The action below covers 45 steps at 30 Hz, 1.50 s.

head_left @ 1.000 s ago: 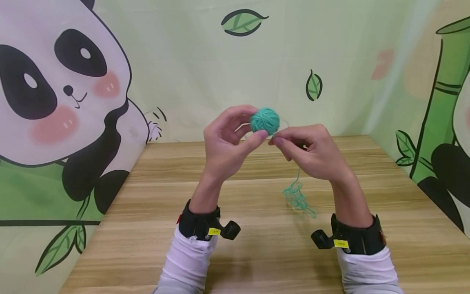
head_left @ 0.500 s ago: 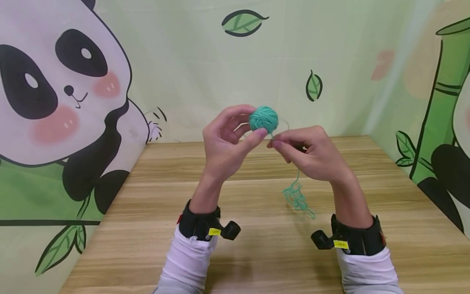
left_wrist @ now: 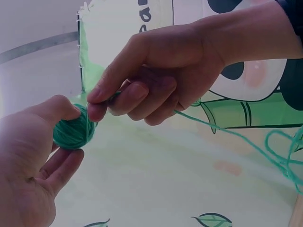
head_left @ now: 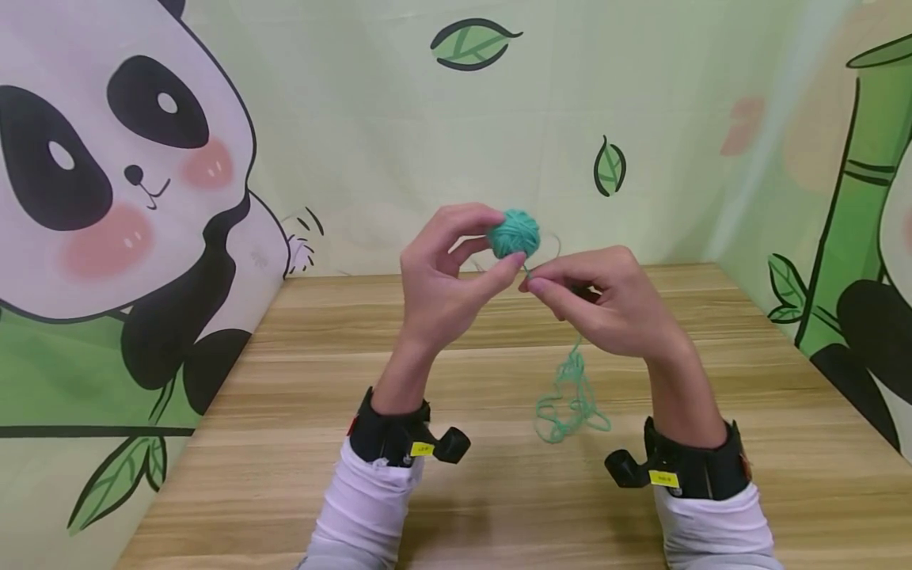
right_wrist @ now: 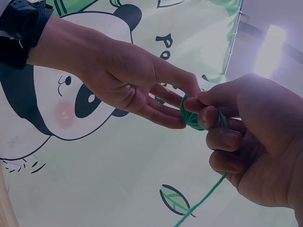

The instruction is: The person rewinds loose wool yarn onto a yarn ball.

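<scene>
A small teal yarn ball [head_left: 514, 234] is held up above the table between the thumb and fingertips of my left hand [head_left: 449, 277]. Just right of it, my right hand [head_left: 606, 297] pinches the yarn strand [left_wrist: 227, 130] between thumb and forefinger, close to the ball. In the left wrist view the strand passes through the curled right fingers and trails away from them. Below the right hand, a loose tangle of yarn [head_left: 570, 404] hangs down. The right wrist view shows the yarn ball [right_wrist: 191, 116] partly hidden behind the right fingertips.
A wood-grain table [head_left: 499, 507] lies beneath both hands. Behind it and at the sides hangs a pale green cloth [head_left: 370, 119] printed with pandas, leaves and bamboo. Both wrists wear black straps with small cameras [head_left: 451, 446].
The yarn ball has turned in the left fingers, and the left hand has shifted slightly right. The hanging tangle now spreads wider and lower. The right hand has dipped a little, still pinching the strand.
</scene>
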Each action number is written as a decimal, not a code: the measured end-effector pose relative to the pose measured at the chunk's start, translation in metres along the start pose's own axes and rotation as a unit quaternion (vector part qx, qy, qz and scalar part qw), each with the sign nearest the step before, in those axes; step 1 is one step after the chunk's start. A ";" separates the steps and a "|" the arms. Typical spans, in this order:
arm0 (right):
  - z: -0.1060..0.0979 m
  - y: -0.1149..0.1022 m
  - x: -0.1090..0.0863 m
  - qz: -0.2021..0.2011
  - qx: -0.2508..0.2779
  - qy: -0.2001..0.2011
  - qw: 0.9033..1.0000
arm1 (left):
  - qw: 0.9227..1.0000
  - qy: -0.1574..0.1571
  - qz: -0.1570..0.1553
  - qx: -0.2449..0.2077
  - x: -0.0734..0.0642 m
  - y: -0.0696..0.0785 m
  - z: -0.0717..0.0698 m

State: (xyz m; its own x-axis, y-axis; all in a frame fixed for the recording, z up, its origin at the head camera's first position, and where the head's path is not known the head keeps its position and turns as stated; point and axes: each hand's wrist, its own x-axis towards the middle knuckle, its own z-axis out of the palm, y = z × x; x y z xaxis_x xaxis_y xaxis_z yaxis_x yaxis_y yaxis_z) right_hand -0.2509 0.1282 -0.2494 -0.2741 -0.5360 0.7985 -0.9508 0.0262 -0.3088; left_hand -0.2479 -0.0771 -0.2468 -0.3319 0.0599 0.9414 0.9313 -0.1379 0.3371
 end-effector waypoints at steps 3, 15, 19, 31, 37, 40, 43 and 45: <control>-0.001 0.000 0.000 -0.003 0.007 0.000 1.000 | 1.000 -0.010 0.006 0.015 0.000 0.000 0.001; -0.004 0.000 0.000 -0.009 0.007 0.032 0.999 | 0.999 -0.029 -0.002 0.025 -0.007 -0.025 -0.004; -0.004 -0.001 0.001 -0.007 0.014 0.044 0.999 | 0.999 -0.036 -0.004 0.020 -0.008 -0.025 -0.005; -0.003 0.002 -0.001 -0.009 0.006 0.069 0.998 | 0.998 -0.058 0.001 0.028 -0.001 0.002 -0.001; -0.004 0.003 0.000 -0.015 0.003 0.085 0.996 | 0.997 -0.070 0.000 0.017 0.000 0.001 0.000; -0.004 0.003 0.000 -0.015 0.009 0.094 0.995 | 0.997 -0.075 -0.005 0.013 0.000 0.001 0.000; -0.004 0.002 0.000 -0.011 0.013 0.106 0.994 | 0.997 -0.080 -0.006 0.010 0.000 0.000 0.000; -0.004 0.002 -0.001 -0.008 0.015 0.112 0.994 | 0.996 -0.083 -0.006 0.006 -0.001 0.000 0.000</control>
State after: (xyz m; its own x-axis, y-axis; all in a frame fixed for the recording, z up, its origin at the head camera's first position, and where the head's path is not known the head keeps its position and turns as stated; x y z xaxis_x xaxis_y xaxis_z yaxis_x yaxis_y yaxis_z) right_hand -0.2533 0.1317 -0.2488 -0.2866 -0.3342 0.8979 -0.9517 -0.0081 -0.3068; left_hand -0.2476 -0.0772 -0.2477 -0.3137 0.2250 0.9225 0.9299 -0.1237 0.3464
